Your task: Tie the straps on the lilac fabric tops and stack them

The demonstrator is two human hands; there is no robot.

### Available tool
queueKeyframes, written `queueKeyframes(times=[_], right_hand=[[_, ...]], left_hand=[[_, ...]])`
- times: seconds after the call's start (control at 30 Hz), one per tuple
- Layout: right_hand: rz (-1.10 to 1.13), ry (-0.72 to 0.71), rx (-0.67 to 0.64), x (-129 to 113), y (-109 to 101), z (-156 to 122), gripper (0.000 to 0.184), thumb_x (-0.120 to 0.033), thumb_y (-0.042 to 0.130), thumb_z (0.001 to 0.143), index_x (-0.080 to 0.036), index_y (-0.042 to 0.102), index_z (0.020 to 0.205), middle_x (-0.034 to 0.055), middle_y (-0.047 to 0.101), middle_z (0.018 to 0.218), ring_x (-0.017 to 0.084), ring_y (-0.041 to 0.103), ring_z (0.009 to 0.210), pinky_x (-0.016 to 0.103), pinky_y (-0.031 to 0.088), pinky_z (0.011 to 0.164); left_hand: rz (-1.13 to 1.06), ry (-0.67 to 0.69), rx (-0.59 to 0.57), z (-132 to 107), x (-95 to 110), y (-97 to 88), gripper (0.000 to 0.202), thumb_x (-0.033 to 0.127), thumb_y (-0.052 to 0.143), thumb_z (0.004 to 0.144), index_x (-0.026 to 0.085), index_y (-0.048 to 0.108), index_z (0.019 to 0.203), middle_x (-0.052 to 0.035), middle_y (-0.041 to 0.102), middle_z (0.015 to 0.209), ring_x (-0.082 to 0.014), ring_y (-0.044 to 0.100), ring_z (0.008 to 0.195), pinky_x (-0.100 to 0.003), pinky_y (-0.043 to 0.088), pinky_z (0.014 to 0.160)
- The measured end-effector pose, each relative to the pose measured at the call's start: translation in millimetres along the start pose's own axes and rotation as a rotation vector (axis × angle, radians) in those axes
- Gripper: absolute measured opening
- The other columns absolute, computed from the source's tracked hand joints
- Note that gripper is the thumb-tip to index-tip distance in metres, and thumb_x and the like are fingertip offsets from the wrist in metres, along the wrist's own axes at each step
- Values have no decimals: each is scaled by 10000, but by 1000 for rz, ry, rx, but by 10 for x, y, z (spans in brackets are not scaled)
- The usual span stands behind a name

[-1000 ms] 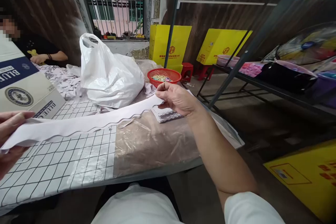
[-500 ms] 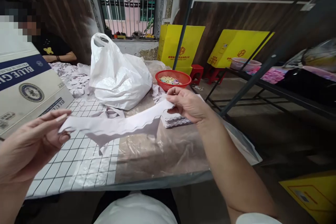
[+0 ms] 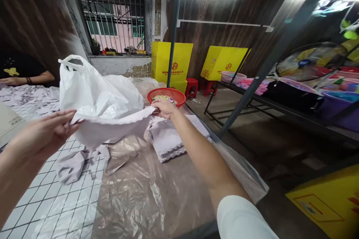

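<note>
A pale lilac fabric piece (image 3: 112, 130) with a wavy edge hangs stretched between my two hands above the table. My left hand (image 3: 53, 127) pinches its left end, slightly blurred. At the other end, my right hand (image 3: 165, 108) grips the corner with fingers closed. Below and to the right of the right hand lies a neat stack of the same scalloped fabric (image 3: 168, 139), partly behind my forearm. Beneath the held piece, crumpled lilac scraps (image 3: 74, 166) rest on the checked table cover (image 3: 56, 201).
A full white plastic bag (image 3: 95, 93) stands behind the fabric, beside a red basket (image 3: 179, 101) of small items. More lilac pieces (image 3: 33, 97) are heaped near a person in black at the left. A metal post (image 3: 241, 89) and rack stand to the right.
The view has swung right and up. My hands have carried the stretched fabric forward, nearer the stack. Crumpled scraps that were behind it now show on the table below.
</note>
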State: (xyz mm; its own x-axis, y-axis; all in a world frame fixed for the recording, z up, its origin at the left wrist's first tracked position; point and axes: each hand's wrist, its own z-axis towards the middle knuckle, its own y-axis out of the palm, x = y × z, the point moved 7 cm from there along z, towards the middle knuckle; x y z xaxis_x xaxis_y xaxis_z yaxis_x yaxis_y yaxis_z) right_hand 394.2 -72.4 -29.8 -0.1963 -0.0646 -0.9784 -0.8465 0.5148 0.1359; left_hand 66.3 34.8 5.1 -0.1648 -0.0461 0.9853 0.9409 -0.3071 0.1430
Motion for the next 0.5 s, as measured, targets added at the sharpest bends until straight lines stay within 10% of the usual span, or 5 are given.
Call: queueKeyframes(times=[0.23, 0.5], right_hand=[[64, -122, 227, -655, -1058, 573, 198, 16, 595, 732, -168, 523, 723, -49, 589, 585, 97, 591, 592, 302, 588, 703], [9, 44, 497, -18, -2178, 475, 218, 3, 623, 705, -180, 504, 706, -48, 550, 555, 102, 556, 540, 312, 592, 639]], left_hand=[[-224, -32, -74, 498, 177, 1485, 50, 13, 584, 873, 51, 609, 853, 72, 478, 575, 11, 455, 459, -173, 589, 721], [-168, -418, -210, 367, -1109, 2339, 160, -52, 642, 723, 93, 599, 672, 15, 562, 553, -67, 544, 419, -156, 517, 426]])
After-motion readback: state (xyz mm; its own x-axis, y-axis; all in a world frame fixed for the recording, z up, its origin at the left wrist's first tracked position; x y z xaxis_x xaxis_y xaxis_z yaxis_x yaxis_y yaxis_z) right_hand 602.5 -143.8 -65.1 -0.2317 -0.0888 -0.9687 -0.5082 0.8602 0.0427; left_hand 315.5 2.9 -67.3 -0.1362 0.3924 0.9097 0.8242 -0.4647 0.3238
